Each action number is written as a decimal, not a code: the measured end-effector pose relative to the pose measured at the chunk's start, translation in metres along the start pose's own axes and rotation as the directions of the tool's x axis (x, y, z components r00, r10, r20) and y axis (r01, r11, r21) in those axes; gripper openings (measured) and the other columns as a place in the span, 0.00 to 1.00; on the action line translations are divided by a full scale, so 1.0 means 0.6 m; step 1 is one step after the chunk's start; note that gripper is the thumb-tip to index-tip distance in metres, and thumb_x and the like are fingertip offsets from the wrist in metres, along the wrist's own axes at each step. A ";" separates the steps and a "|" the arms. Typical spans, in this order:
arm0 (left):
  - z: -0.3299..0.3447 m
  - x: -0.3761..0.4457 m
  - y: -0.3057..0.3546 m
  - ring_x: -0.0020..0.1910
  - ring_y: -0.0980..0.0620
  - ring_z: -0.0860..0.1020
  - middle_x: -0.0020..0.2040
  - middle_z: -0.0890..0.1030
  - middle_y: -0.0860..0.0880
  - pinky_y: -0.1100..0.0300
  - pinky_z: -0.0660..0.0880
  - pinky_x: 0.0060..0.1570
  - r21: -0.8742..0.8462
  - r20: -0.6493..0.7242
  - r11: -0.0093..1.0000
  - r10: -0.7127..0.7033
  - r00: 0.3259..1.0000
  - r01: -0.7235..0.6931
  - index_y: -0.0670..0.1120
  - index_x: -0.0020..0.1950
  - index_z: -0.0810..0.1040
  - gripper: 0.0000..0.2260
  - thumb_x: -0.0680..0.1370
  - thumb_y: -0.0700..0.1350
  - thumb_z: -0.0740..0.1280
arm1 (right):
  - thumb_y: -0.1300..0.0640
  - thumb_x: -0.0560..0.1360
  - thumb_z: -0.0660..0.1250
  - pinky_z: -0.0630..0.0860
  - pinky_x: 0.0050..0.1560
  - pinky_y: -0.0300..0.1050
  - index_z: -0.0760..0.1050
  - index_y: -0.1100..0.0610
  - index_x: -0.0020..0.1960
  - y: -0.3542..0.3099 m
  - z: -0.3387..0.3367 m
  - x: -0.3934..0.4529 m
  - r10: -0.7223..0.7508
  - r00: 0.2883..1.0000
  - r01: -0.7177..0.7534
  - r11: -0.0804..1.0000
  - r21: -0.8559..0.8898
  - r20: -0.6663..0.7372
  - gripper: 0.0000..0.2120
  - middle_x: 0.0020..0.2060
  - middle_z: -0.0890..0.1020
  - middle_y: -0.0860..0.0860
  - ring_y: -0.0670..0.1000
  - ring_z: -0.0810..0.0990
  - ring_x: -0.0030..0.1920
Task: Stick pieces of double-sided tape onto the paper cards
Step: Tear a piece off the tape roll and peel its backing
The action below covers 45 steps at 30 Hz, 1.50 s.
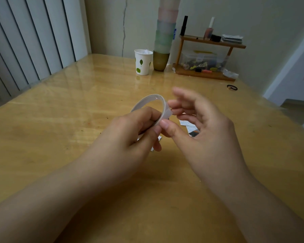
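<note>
While held, tape roll (150,106) (ring) stands edgewise.

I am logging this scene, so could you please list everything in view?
tape roll: one, pale grey, held above table centre
cards: a few, white, partly hidden under the hands
table: one, glossy wood
paper cup: one, white with green leaves, far edge
cup stack: one, pastel on gold, beside paper cup
rack: one, wooden, far right, holding bottles and a clear box
hair tie: one, black, right
left hand: grips roll
right hand: pinches tape end
</note>
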<state>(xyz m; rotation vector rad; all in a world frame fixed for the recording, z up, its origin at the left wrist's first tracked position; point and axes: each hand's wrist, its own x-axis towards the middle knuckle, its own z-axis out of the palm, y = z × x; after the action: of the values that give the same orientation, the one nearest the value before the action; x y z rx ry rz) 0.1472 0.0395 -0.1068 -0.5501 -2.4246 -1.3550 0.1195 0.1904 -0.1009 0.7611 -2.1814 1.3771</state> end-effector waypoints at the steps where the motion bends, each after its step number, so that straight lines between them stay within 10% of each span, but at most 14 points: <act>1: 0.000 0.000 0.000 0.39 0.58 0.79 0.35 0.81 0.56 0.72 0.70 0.36 -0.008 0.001 1.000 -0.007 1.000 0.007 0.50 0.47 0.77 0.07 0.77 0.48 0.60 | 0.55 0.70 0.71 0.74 0.54 0.33 0.77 0.47 0.58 0.001 0.001 0.000 -0.032 0.999 0.032 0.998 -0.054 0.001 0.17 0.50 0.79 0.40 0.40 0.77 0.52; 7: 0.000 0.002 0.005 0.35 0.59 0.79 0.34 0.80 0.58 0.71 0.69 0.34 -0.048 -0.002 0.998 -0.041 0.999 0.041 0.51 0.47 0.78 0.08 0.77 0.49 0.60 | 0.60 0.69 0.73 0.70 0.50 0.27 0.80 0.53 0.39 0.002 0.001 -0.002 -0.109 0.993 0.103 0.988 -0.115 -0.053 0.04 0.46 0.80 0.40 0.35 0.77 0.49; 13: 0.000 0.004 0.009 0.30 0.60 0.75 0.31 0.78 0.61 0.72 0.67 0.31 -0.045 -0.024 0.997 -0.061 0.998 0.060 0.51 0.45 0.78 0.08 0.79 0.49 0.60 | 0.59 0.69 0.71 0.78 0.49 0.42 0.80 0.52 0.48 -0.002 0.004 -0.003 -0.056 0.997 0.054 0.997 -0.050 -0.049 0.08 0.44 0.82 0.44 0.45 0.81 0.48; 18: 0.002 0.003 0.012 0.29 0.60 0.75 0.30 0.77 0.64 0.72 0.67 0.31 -0.029 -0.011 0.995 -0.092 0.996 0.092 0.49 0.44 0.78 0.07 0.79 0.45 0.61 | 0.56 0.71 0.69 0.72 0.52 0.31 0.73 0.49 0.65 0.002 0.004 -0.002 -0.039 0.999 0.040 0.996 -0.086 0.013 0.23 0.49 0.80 0.42 0.41 0.78 0.50; 26: 0.000 0.003 0.020 0.27 0.59 0.74 0.27 0.77 0.63 0.70 0.67 0.28 0.014 -0.072 0.994 -0.104 0.992 0.105 0.48 0.41 0.79 0.09 0.78 0.45 0.61 | 0.60 0.70 0.73 0.73 0.48 0.33 0.82 0.55 0.42 0.007 0.004 -0.003 -0.166 0.985 0.155 0.973 -0.168 -0.053 0.02 0.43 0.82 0.46 0.41 0.79 0.47; 45: -0.006 0.008 0.012 0.23 0.59 0.66 0.22 0.71 0.51 0.70 0.62 0.24 -0.251 -0.115 0.957 -0.176 0.978 0.143 0.48 0.26 0.74 0.11 0.69 0.43 0.60 | 0.64 0.70 0.72 0.69 0.47 0.28 0.81 0.58 0.40 -0.002 0.004 -0.003 -0.199 0.980 0.200 0.979 -0.040 0.024 0.03 0.40 0.79 0.47 0.40 0.77 0.43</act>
<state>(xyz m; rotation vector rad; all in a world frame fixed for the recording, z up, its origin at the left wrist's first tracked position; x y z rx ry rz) 0.1467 0.0406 -0.0977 -0.3097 -2.2503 -1.7109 0.1213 0.1882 -0.1023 0.9525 -2.0778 1.2242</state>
